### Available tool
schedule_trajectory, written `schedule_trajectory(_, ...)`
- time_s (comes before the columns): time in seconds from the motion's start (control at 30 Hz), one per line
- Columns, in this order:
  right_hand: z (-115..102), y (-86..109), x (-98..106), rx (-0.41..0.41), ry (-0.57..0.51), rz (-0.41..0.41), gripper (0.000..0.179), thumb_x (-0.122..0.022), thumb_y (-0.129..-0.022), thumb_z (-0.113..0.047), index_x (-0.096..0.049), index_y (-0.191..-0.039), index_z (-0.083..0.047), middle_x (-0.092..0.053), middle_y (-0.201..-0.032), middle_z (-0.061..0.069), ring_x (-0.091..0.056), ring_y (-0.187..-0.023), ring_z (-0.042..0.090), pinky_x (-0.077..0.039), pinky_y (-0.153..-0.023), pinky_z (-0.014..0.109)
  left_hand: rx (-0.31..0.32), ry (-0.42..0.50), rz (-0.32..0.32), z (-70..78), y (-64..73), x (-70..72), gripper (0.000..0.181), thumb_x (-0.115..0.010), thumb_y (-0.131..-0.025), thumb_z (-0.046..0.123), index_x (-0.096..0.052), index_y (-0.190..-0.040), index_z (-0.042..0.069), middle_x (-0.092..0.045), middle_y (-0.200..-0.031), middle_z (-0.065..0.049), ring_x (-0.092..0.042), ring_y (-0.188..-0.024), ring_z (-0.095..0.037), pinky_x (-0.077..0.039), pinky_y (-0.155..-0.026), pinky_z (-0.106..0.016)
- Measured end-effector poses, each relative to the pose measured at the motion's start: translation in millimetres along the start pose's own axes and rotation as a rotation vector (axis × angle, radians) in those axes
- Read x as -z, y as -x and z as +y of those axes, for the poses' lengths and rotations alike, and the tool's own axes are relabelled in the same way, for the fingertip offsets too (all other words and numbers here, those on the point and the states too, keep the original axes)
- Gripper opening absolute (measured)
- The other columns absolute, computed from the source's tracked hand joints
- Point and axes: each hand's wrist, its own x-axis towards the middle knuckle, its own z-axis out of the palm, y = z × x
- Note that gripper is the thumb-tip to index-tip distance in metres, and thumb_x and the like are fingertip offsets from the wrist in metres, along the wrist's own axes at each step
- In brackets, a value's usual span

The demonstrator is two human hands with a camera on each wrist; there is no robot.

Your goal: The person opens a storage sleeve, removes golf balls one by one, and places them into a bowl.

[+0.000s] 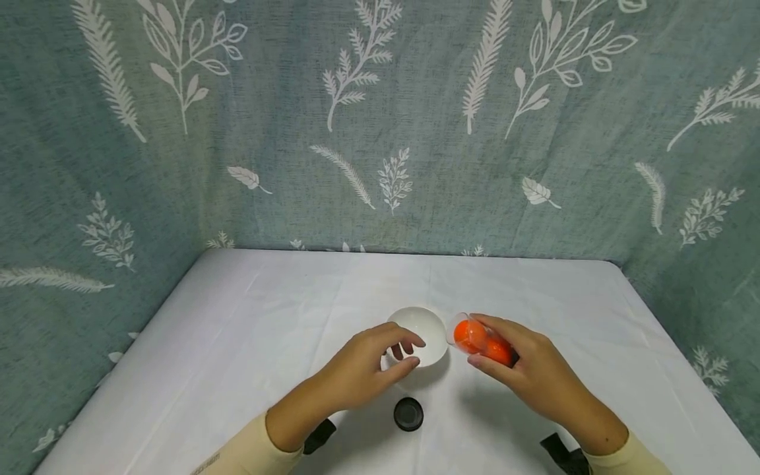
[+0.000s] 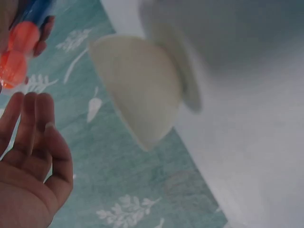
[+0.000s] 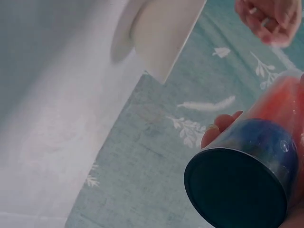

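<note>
My right hand [image 1: 528,356] grips a clear plastic jar [image 3: 259,128], tilted with its mouth toward the bowl. Inside the jar lie bright orange balls [image 1: 470,336], and something blue [image 3: 266,137] shows through the wall near its dark base. Just left of the jar's mouth, a white bowl [image 1: 436,336] stands upright on the table. My left hand [image 1: 371,366] hovers at the bowl's near left side, overlapping it in the head view. Its fingers [image 2: 33,118] are loosely bent with nothing between them and the thumb.
A round black lid [image 1: 408,414] lies on the white-covered table [image 1: 285,316], in front of the bowl and between the forearms. Green leaf-patterned cloth [image 1: 415,198] hangs behind and along both sides of the table. Dark straps [image 1: 320,435] show at the wrists.
</note>
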Motion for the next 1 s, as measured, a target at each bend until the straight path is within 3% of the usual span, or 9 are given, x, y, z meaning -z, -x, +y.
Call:
schedule_trajectory(0.17,-2,-7.1,-2,0.021,0.002,-0.013,0.053,-0.080,-0.086,-0.033,-0.062,-0.135,-0.023,-0.070,-0.123,0.000,-0.066,-0.100,0.013,-0.059,-0.081,0.033,-0.006,0.022,0.136,6.1,-11.5,5.5,0.024,-0.068,-0.097,0.023,-0.066,-0.121,0.021,-0.065,-0.101,0.012,-0.062,-0.092,-0.003,-0.053,-0.080,-0.028)
schedule_trajectory(0.33,-4,-13.2,-4,0.038,0.001,-0.017,0.052,-0.081,-0.085,-0.031,-0.063,-0.134,-0.021,-0.070,-0.122,-0.001,-0.067,-0.101,0.013,-0.059,-0.082,0.033,0.009,0.058,0.195,9.2,-21.9,6.9,0.026,-0.066,-0.098,0.023,-0.064,-0.124,0.023,-0.066,-0.106,0.011,-0.062,-0.095,-0.002,-0.052,-0.083,-0.028)
schedule_trajectory(0.47,-7,-17.1,-4,0.038,-0.002,-0.025,0.052,-0.081,-0.085,-0.031,-0.063,-0.133,-0.022,-0.071,-0.120,-0.002,-0.067,-0.098,0.011,-0.059,-0.081,0.031,0.017,0.108,0.181,9.1,-26.8,6.0,0.028,-0.065,-0.098,0.023,-0.063,-0.125,0.022,-0.067,-0.111,0.005,-0.063,-0.098,-0.003,-0.053,-0.086,-0.033)
schedule_trajectory(0.67,-8,-18.3,-8,0.026,-0.050,-0.049,0.052,-0.082,-0.084,-0.034,-0.064,-0.131,-0.023,-0.072,-0.115,-0.004,-0.065,-0.092,0.007,-0.058,-0.077,0.025,0.020,0.134,0.162,6.7,-24.2,6.4,0.028,-0.066,-0.097,0.022,-0.063,-0.125,0.020,-0.066,-0.115,0.005,-0.065,-0.099,-0.005,-0.054,-0.086,-0.038)
schedule_trajectory(1.0,-6,-9.2,-13,0.023,0.015,-0.079,0.056,-0.082,-0.081,-0.042,-0.067,-0.128,-0.016,-0.072,-0.118,-0.002,-0.069,-0.093,0.010,-0.060,-0.077,0.027,0.031,0.179,0.094,8.1,-18.8,-0.5,0.034,-0.070,-0.095,0.024,-0.063,-0.128,0.018,-0.067,-0.118,0.005,-0.066,-0.097,-0.005,-0.055,-0.087,-0.033)
